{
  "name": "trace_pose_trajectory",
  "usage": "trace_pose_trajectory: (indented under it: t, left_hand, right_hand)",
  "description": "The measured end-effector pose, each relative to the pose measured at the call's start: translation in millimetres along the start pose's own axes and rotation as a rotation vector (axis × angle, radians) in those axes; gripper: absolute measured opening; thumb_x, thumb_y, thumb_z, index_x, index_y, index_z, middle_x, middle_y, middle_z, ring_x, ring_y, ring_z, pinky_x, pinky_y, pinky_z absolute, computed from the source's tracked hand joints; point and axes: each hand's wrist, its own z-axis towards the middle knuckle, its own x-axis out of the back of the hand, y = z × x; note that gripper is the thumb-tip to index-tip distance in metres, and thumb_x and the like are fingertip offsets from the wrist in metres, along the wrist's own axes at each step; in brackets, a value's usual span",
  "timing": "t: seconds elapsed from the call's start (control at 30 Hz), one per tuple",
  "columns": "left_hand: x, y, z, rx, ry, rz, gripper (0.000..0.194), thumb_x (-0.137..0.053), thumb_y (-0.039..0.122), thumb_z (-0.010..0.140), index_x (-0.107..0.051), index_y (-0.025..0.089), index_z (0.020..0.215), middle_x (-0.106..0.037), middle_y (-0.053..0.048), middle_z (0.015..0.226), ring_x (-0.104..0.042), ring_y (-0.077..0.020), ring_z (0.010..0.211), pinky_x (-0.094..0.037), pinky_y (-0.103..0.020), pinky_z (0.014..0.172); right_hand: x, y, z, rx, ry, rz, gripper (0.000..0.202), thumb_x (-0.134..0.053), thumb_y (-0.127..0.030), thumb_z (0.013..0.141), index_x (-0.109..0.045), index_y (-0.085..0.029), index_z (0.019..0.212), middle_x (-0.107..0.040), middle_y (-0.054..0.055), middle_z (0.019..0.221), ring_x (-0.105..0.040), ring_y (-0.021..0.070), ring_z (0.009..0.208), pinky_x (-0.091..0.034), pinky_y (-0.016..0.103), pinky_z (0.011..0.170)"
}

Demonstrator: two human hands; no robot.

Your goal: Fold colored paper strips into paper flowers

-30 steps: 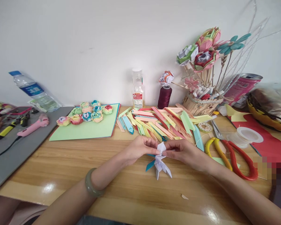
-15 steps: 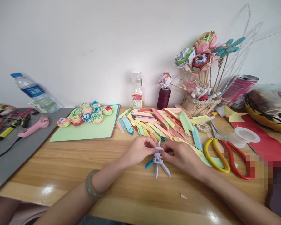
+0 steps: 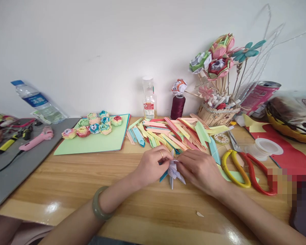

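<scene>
Between my two hands is a folded paper flower (image 3: 173, 172), mostly pale lilac with a blue petal at its left and pointed petals spreading downward. My left hand (image 3: 155, 165) is closed, thumb and fingers pinching the flower's upper left part. From the other side my right hand (image 3: 200, 168) pinches its upper right edge, knuckles turned up. The fingertips of both hands nearly meet and hide part of the folds. Just beyond them lies a pile of folded coloured paper strips (image 3: 168, 134).
Finished paper flowers (image 3: 94, 127) sit on green paper (image 3: 91, 145) at left. Scissors (image 3: 248, 173) with yellow and red handles and a clear spool (image 3: 267, 149) lie right. Behind stand a glass bottle (image 3: 149, 102), purple thread (image 3: 177, 107) and a flower basket (image 3: 216, 114). A pink glue gun (image 3: 37, 139) rests far left.
My hands have drawn closer around the flower's top, the left one rolling inward so its ring shows. The flower has tilted and shifted slightly, and its upper part is more covered.
</scene>
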Motion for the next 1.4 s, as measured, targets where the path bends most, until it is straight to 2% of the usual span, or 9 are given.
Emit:
trace_pose_trajectory:
  t: [0.07, 0.2, 0.33, 0.4, 0.53, 0.63, 0.8, 1.17, 1.4]
  left_hand:
    - [2.8, 3, 2, 0.083, 0.003, -0.135, 0.016, -0.05, 0.014, 0.074, -0.064, 0.016, 0.081, -0.062, -0.005, 0.082, -0.058, -0.0111, 0.068, -0.045, -0.022, 0.059]
    - [7.7, 5, 7, 0.419, 0.017, -0.474, 0.035, -0.055, 0.03, 0.077, -0.053, 0.017, 0.109, -0.063, -0.007, 0.096, -0.061, -0.0115, 0.064, -0.046, -0.024, 0.057]
    - [5.9, 1, 9, 0.453, -0.102, -0.604, 0.029, -0.069, 0.029, 0.064, -0.062, 0.013, 0.088, -0.065, -0.005, 0.085, -0.06, -0.0141, 0.079, -0.047, -0.027, 0.074]
    - [4.3, 0, 7, 0.427, -0.073, -0.564, 0.023, -0.07, 0.029, 0.063, -0.062, 0.012, 0.077, -0.065, -0.003, 0.078, -0.06, -0.0132, 0.074, -0.047, -0.027, 0.073]
    - [4.0, 5, 3, 0.233, 0.118, -0.339, 0.013, -0.065, 0.025, 0.07, -0.06, 0.015, 0.076, -0.063, -0.003, 0.078, -0.059, -0.0124, 0.073, -0.048, -0.026, 0.069]
    - [5.4, 9, 1, -0.045, 0.21, -0.074, 0.006, -0.06, 0.022, 0.075, -0.061, 0.016, 0.076, -0.063, -0.005, 0.078, -0.058, -0.0133, 0.076, -0.048, -0.027, 0.07]
    - [6.6, 9, 0, -0.426, 0.231, 0.214, 0.01, -0.054, 0.012, 0.077, -0.062, 0.017, 0.08, -0.063, -0.004, 0.075, -0.057, -0.0133, 0.074, -0.047, -0.028, 0.068]
    - [6.1, 8, -2, -0.599, 0.225, 0.424, 0.019, -0.046, 0.008, 0.079, -0.06, 0.018, 0.087, -0.06, -0.005, 0.076, -0.055, -0.0134, 0.074, -0.047, -0.027, 0.066]
    - [4.5, 7, -2, -0.65, 0.227, 0.482, 0.017, -0.046, 0.006, 0.078, -0.058, 0.016, 0.087, -0.06, -0.005, 0.076, -0.054, -0.0134, 0.073, -0.048, -0.027, 0.066]
  right_hand:
    - [3, 1, -1, 0.036, 0.071, -0.02, 0.025, -0.042, -0.018, 0.086, -0.063, -0.016, 0.072, -0.065, 0.006, 0.066, -0.058, 0.0159, 0.067, -0.04, 0.027, 0.061]
    - [6, 6, -3, 0.153, 0.226, -0.107, 0.018, -0.047, -0.014, 0.084, -0.065, -0.016, 0.086, -0.07, 0.007, 0.083, -0.061, 0.0181, 0.079, -0.046, 0.03, 0.067]
    - [5, 9, -5, 0.194, 0.267, -0.065, 0.019, -0.051, -0.014, 0.082, -0.063, -0.019, 0.096, -0.069, 0.006, 0.095, -0.06, 0.0203, 0.093, -0.05, 0.035, 0.077]
    - [6, 8, -5, 0.159, 0.323, -0.033, 0.02, -0.054, -0.013, 0.081, -0.062, -0.021, 0.097, -0.067, 0.007, 0.098, -0.059, 0.0212, 0.095, -0.05, 0.037, 0.078]
    - [12, 0, -3, -0.027, 0.436, 0.117, 0.02, -0.054, -0.013, 0.081, -0.06, -0.022, 0.097, -0.064, 0.007, 0.087, -0.06, 0.0191, 0.081, -0.05, 0.034, 0.068]
    - [17, -6, -2, -0.154, 0.359, 0.311, 0.015, -0.052, -0.021, 0.083, -0.059, -0.023, 0.097, -0.063, 0.005, 0.08, -0.06, 0.0167, 0.073, -0.05, 0.03, 0.063]
    - [17, -7, 1, -0.236, 0.264, 0.409, 0.019, -0.056, -0.029, 0.082, -0.058, -0.021, 0.099, -0.062, 0.004, 0.08, -0.058, 0.016, 0.072, -0.049, 0.029, 0.063]
    - [15, -7, 1, -0.206, 0.246, 0.393, 0.014, -0.055, -0.025, 0.082, -0.06, -0.021, 0.094, -0.065, 0.005, 0.085, -0.059, 0.0176, 0.077, -0.049, 0.032, 0.068]
    - [16, -8, 2, -0.273, 0.125, 0.536, 0.015, -0.052, -0.026, 0.083, -0.059, -0.019, 0.094, -0.063, 0.003, 0.075, -0.056, 0.0138, 0.065, -0.047, 0.025, 0.057]
